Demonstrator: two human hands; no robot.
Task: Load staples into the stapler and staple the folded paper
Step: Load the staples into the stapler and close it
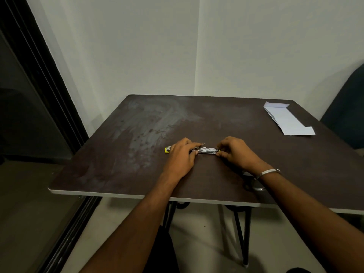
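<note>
Gripping the stapler (206, 150) with both hands.
Left hand (182, 156) holds its left half, right hand (235, 152) pinches its right end; folded paper (287, 121) lies well apart, far right.

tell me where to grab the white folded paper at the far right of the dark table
Take the white folded paper by its near short edge, coming from the right side. It lies flat, a long strip running away from the person, apart from both hands; that near end looks closest.
</note>
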